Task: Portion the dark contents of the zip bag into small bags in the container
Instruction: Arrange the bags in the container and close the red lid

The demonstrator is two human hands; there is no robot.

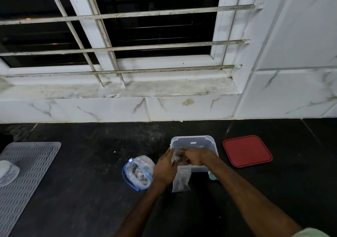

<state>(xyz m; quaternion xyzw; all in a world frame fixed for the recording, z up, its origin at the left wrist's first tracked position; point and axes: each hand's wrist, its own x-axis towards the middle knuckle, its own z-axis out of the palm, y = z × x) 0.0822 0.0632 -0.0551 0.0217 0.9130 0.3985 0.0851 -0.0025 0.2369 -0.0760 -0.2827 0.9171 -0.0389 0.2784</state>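
- Main subject: I see both hands meeting over the near-left part of a clear container (193,141), which stands on the dark worktop (91,173) a little right of centre.
- Left hand (165,167): it comes in from below, back facing the camera, and holds the left edge of a small bag (176,156) between thumb and fingers.
- Right hand (198,156): its fingers are curled onto the same small bag from the right. The two hands are close together, almost touching; the picture is blurred here, so I cannot tell the exact finger positions.
- Small bag: it is clear, held just above the container's near rim, with something dark showing inside it.
- Zip bag (137,173): it lies on the worktop just left of the left hand, its blue-edged mouth standing open, with dark contents visible within.
- Second small bag (181,181): it is clear with a dark patch inside, lying on the worktop against the container's near side, between the two forearms.
- Red lid (247,151): it lies flat on the worktop, just right of the container and apart from it.
- Teal object (212,175): it is partly hidden behind the right forearm, at the container's near-right corner.
- Grey ridged mat (27,173): it lies at the far left, carrying a white object (7,171).
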